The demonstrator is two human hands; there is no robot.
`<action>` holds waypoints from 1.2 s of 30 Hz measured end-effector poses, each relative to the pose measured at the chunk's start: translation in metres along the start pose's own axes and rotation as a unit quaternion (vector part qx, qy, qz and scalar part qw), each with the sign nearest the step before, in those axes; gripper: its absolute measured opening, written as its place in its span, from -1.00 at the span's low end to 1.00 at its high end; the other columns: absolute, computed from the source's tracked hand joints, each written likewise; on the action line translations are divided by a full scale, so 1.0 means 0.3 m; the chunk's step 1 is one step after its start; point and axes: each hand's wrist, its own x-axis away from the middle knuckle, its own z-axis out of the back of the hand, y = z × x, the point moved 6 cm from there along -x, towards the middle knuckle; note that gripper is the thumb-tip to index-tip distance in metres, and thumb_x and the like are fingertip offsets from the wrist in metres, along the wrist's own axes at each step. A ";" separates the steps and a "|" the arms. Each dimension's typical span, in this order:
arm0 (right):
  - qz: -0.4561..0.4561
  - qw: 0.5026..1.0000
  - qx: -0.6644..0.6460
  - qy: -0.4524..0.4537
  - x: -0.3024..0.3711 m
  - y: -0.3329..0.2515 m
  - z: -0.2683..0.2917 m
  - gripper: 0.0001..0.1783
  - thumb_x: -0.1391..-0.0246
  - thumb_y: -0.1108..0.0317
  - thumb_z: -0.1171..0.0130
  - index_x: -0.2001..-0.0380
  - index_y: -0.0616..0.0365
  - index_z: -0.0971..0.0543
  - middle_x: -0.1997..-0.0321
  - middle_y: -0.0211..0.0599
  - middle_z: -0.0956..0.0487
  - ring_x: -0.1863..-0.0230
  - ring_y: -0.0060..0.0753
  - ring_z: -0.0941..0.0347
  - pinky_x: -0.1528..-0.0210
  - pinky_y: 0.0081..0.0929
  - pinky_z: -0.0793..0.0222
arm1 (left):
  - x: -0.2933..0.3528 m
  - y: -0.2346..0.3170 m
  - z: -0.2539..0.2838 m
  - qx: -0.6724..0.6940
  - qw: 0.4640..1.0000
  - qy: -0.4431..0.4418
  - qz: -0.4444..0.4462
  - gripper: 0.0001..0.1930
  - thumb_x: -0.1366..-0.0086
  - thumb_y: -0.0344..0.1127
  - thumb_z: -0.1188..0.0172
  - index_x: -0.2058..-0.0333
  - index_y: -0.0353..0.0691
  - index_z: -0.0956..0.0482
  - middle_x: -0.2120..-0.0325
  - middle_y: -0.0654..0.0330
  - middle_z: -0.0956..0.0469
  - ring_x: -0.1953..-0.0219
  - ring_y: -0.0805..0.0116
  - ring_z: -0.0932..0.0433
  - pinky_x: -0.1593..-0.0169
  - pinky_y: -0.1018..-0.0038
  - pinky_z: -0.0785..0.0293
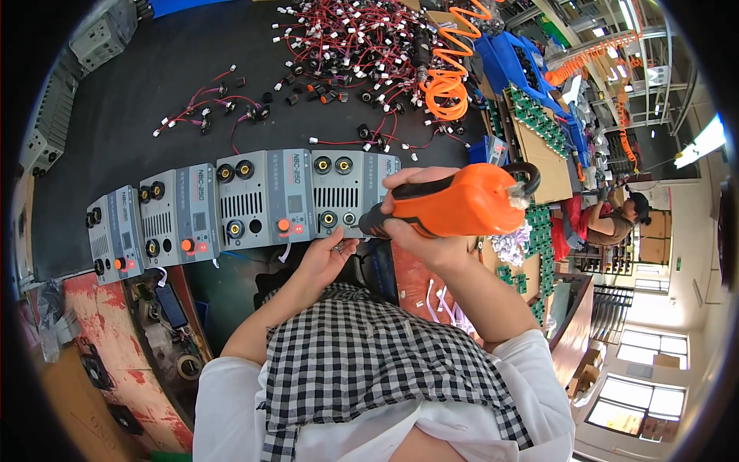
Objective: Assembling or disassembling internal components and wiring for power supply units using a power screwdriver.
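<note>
My right hand point(427, 239) is wrapped round an orange and black power screwdriver point(469, 202). The tool lies roughly level, its black nose pointing left at the lower right socket of a grey front panel point(337, 185). Round brass-centred sockets and a vented grille show on this panel. At its lower edge my left hand point(327, 256) pinches with thumb and fingertips; what lies behind the edge is hidden. Left of it stand three similar panels in a row, a near one point(258, 202), a middle one point(178, 215) and a far-left one point(115, 235), each with an orange knob.
A heap of red-wired connectors point(346, 46) covers the back of the dark bench point(154, 92). An orange coiled hose point(446, 96) hangs beside it. Blue bins point(512, 65) and green circuit boards point(535, 115) sit to the right. Another person point(612, 219) works farther right.
</note>
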 end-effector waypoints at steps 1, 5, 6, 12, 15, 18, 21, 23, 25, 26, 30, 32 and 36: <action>-0.018 0.999 0.031 -0.038 -0.003 0.004 -0.016 -0.44 0.40 0.72 -0.09 0.24 0.13 -0.20 0.25 -0.11 -0.36 0.36 -0.43 -0.37 0.33 -0.48 -0.34 | -0.001 -0.003 -0.007 0.000 1.000 -0.002 0.002 -0.80 -0.16 -0.37 0.04 0.24 -0.31 -0.33 0.36 0.13 -0.43 0.35 0.35 -0.42 0.25 0.53 -0.37; -0.028 0.997 0.065 -0.028 -0.005 0.025 -0.075 -0.65 0.33 0.57 -0.11 0.32 0.21 -0.39 0.33 -0.34 -0.42 0.34 -0.58 -0.35 0.31 -0.63 -0.30 | -0.027 -0.005 0.001 0.013 0.999 -0.008 -0.035 -0.82 -0.16 -0.38 0.05 0.25 -0.27 -0.34 0.36 0.17 -0.43 0.37 0.39 -0.42 0.28 0.54 -0.37; 0.029 0.987 0.146 -0.066 -0.016 0.016 -0.099 -0.66 0.34 0.55 -0.14 0.34 0.22 -0.40 0.38 -0.36 -0.44 0.35 -0.53 -0.37 0.30 -0.61 -0.30 | -0.035 -0.005 0.015 0.029 0.998 -0.009 -0.047 -0.83 -0.17 -0.38 0.05 0.25 -0.25 -0.34 0.36 0.18 -0.43 0.38 0.40 -0.42 0.28 0.54 -0.38; -0.006 1.000 -0.011 -0.004 -0.029 0.053 -0.054 -0.48 0.40 0.68 -0.09 0.26 0.18 -0.20 0.29 -0.23 -0.36 0.44 -0.58 -0.35 0.37 -0.60 -0.32 | -0.015 0.001 -0.025 -0.003 0.999 0.012 -0.040 -0.84 -0.18 -0.36 0.07 0.26 -0.23 -0.34 0.38 0.19 -0.43 0.38 0.40 -0.42 0.29 0.54 -0.37; 0.006 1.000 0.002 -0.004 -0.013 0.012 -0.021 -0.48 0.40 0.68 -0.09 0.25 0.18 -0.20 0.31 -0.21 -0.37 0.41 -0.56 -0.36 0.33 -0.56 -0.32 | -0.014 0.011 -0.031 -0.041 0.998 -0.019 -0.040 -0.84 -0.18 -0.35 0.07 0.26 -0.22 -0.35 0.37 0.17 -0.43 0.37 0.38 -0.42 0.28 0.53 -0.38; 0.013 0.987 -0.051 0.150 0.073 -0.028 0.062 -0.49 0.37 0.64 -0.08 0.23 0.17 -0.21 0.31 -0.19 -0.37 0.37 -0.47 -0.36 0.29 -0.46 -0.31 | 0.001 0.019 0.001 -0.062 0.998 -0.003 -0.025 -0.84 -0.18 -0.30 0.05 0.31 -0.24 -0.34 0.46 0.20 -0.41 0.42 0.40 -0.39 0.30 0.52 -0.35; 0.110 0.968 -0.124 0.189 0.171 -0.113 0.150 -0.42 0.38 0.69 -0.08 0.18 0.14 -0.19 0.22 -0.12 -0.35 0.34 -0.39 -0.36 0.33 -0.44 -0.34 | 0.086 0.021 0.033 -0.133 0.990 0.037 0.021 -0.86 -0.17 -0.31 0.05 0.36 -0.26 -0.34 0.53 0.24 -0.36 0.45 0.42 -0.36 0.33 0.53 -0.31; 0.122 0.959 -0.171 0.192 0.230 -0.126 0.169 -0.42 0.39 0.71 -0.03 0.20 0.10 -0.18 0.23 -0.10 -0.34 0.33 -0.33 -0.34 0.25 -0.29 -0.29 | 0.159 0.030 0.024 -0.199 0.980 0.019 0.021 -0.87 -0.16 -0.35 0.06 0.37 -0.27 -0.35 0.53 0.25 -0.36 0.44 0.40 -0.36 0.34 0.51 -0.30; 0.130 0.955 -0.197 0.178 0.263 -0.140 0.162 -0.42 0.39 0.70 -0.02 0.19 0.07 -0.17 0.21 -0.11 -0.33 0.34 -0.34 -0.33 0.23 -0.24 -0.26 | 0.233 0.047 -0.009 -0.205 0.979 0.012 0.006 -0.86 -0.16 -0.40 0.08 0.32 -0.30 -0.36 0.51 0.23 -0.38 0.44 0.42 -0.38 0.35 0.55 -0.33; 0.132 0.953 -0.208 0.178 0.278 -0.142 0.162 -0.42 0.39 0.70 -0.02 0.19 0.07 -0.17 0.21 -0.11 -0.33 0.34 -0.34 -0.33 0.23 -0.24 -0.26 | 0.264 0.051 -0.038 -0.239 0.971 -0.016 0.003 -0.84 -0.16 -0.42 0.10 0.28 -0.31 -0.36 0.49 0.21 -0.39 0.43 0.43 -0.40 0.36 0.57 -0.34; 0.157 0.940 -0.268 0.142 0.312 -0.163 0.116 -0.43 0.38 0.67 -0.02 0.19 0.05 -0.16 0.20 -0.14 -0.33 0.36 -0.36 -0.32 0.18 -0.20 -0.22 | 0.355 0.078 -0.118 -0.298 0.954 -0.032 -0.033 -0.80 -0.17 -0.45 0.12 0.21 -0.33 -0.35 0.47 0.18 -0.43 0.45 0.45 -0.44 0.39 0.65 -0.38; 0.173 0.929 -0.297 0.136 0.312 -0.178 0.100 -0.43 0.37 0.65 -0.03 0.19 0.04 -0.16 0.20 -0.15 -0.33 0.36 -0.36 -0.32 0.17 -0.19 -0.22 | 0.388 0.101 -0.151 -0.285 0.957 -0.018 -0.049 -0.84 -0.16 -0.43 0.06 0.27 -0.30 -0.37 0.51 0.20 -0.45 0.48 0.46 -0.43 0.40 0.65 -0.38; 0.184 0.931 -0.284 0.135 0.298 -0.209 0.063 -0.44 0.35 0.62 -0.06 0.19 0.03 -0.16 0.20 -0.16 -0.34 0.36 -0.35 -0.32 0.20 -0.22 -0.23 | 0.425 0.153 -0.131 -0.244 0.964 -0.026 -0.097 -0.93 -0.10 -0.43 -0.04 0.40 -0.23 -0.39 0.51 0.21 -0.44 0.50 0.50 -0.41 0.44 0.69 -0.32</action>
